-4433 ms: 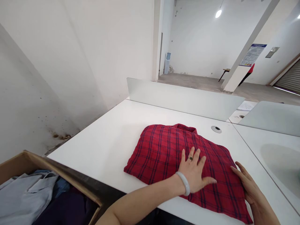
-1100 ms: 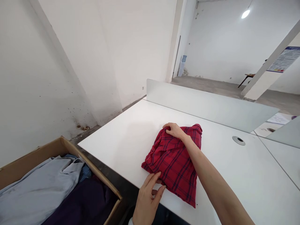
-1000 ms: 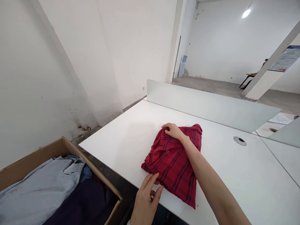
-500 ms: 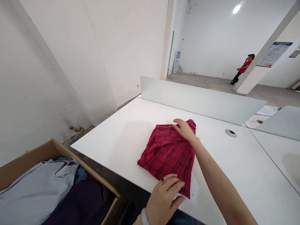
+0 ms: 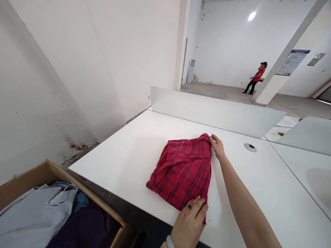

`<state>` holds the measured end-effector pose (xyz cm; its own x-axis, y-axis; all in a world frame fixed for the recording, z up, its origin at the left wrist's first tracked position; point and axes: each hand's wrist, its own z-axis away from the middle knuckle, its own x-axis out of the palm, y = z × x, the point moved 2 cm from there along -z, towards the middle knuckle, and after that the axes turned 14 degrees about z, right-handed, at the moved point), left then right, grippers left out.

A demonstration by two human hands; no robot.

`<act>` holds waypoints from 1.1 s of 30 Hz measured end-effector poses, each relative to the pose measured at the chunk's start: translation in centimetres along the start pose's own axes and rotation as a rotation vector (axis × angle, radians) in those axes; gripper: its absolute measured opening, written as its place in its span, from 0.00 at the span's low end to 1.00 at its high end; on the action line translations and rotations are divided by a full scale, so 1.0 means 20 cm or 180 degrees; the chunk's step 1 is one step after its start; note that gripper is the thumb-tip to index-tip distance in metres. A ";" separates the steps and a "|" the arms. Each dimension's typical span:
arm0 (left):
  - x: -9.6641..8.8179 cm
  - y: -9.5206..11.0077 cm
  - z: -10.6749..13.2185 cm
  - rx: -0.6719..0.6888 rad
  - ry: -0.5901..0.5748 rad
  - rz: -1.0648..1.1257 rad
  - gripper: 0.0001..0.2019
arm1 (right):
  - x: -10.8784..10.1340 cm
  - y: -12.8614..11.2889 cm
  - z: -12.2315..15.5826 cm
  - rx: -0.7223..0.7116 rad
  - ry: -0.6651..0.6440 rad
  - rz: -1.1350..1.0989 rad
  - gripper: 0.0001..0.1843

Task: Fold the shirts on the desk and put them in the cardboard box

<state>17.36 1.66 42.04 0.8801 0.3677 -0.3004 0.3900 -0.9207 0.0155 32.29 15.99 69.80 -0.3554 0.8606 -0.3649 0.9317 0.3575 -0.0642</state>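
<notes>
The red plaid flannel shirt (image 5: 182,170) lies bundled in a rough, lopsided rectangle on the white counter (image 5: 116,155), between the two hands. The folding is judged to be at a middle stage: the body appears doubled over, but a rumpled upper layer is left uneven. The right hand (image 5: 217,147) is placed at the far corner, nearly closed, with its fingers (image 5: 212,138) pinched on the shirt's edge so that a small hold of the cloth appears to be taken. The left hand (image 5: 190,220) is laid slightly spread over the near tip, resting on the cloth with no grip visibly taken. Squaring the two ends and smoothing the surface seem to be called for next. The near tip sits close to the counter's front edge, just beneath the left hand, so little room is offered for pulling toward the body. A broad stretch of counter is seen left of the shirt, and more is seen right of the right hand, toward a cable grommet (image 5: 250,147). A white divider panel (image 5: 217,110) stands beyond the right hand, and a cardboard box (image 5: 26,181) of clothing sits off the counter, left of the left hand.
</notes>
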 end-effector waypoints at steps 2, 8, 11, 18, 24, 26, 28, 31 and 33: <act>0.02 -0.02 0.00 0.0158 0.0106 -0.0086 0.19 | -0.01 -0.02 -0.03 0.0050 -0.0079 -0.0122 0.33; 0.05 -0.05 0.02 0.0463 0.0360 -0.0329 0.16 | -0.07 -0.15 -0.09 -0.0484 -0.0291 -0.0227 0.27; 0.02 -0.05 0.01 0.0537 0.0212 -0.0347 0.17 | -0.08 -0.22 -0.14 -0.0601 -0.0593 0.0361 0.23; 0.00 -0.04 0.00 0.0616 0.0280 -0.0405 0.15 | -0.12 -0.33 -0.26 -0.1058 -0.1414 0.1196 0.21; 0.01 -0.04 0.00 0.0619 0.0264 -0.0469 0.16 | -0.08 -0.41 -0.27 -0.1866 -0.1339 0.1925 0.16; 0.01 -0.04 0.00 0.0601 0.0237 -0.0483 0.16 | -0.05 -0.42 -0.25 -0.1976 -0.1597 0.1951 0.15; 0.00 -0.04 0.00 0.0594 0.0193 -0.0479 0.16 | -0.02 -0.42 -0.25 -0.1958 -0.1831 0.2014 0.13; 0.01 -0.05 0.01 0.0626 0.0194 -0.0480 0.16 | -0.01 -0.42 -0.25 -0.2032 -0.1689 0.1960 0.12; 0.03 -0.05 0.01 0.0656 0.0263 -0.0501 0.16 | 0.00 -0.41 -0.25 -0.1967 -0.1319 0.1901 0.14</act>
<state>17.47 2.74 41.67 0.8354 0.5100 -0.2049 0.4678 -0.8555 -0.2221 24.37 14.83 75.00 0.3318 0.8084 -0.4862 0.7038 0.1311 0.6982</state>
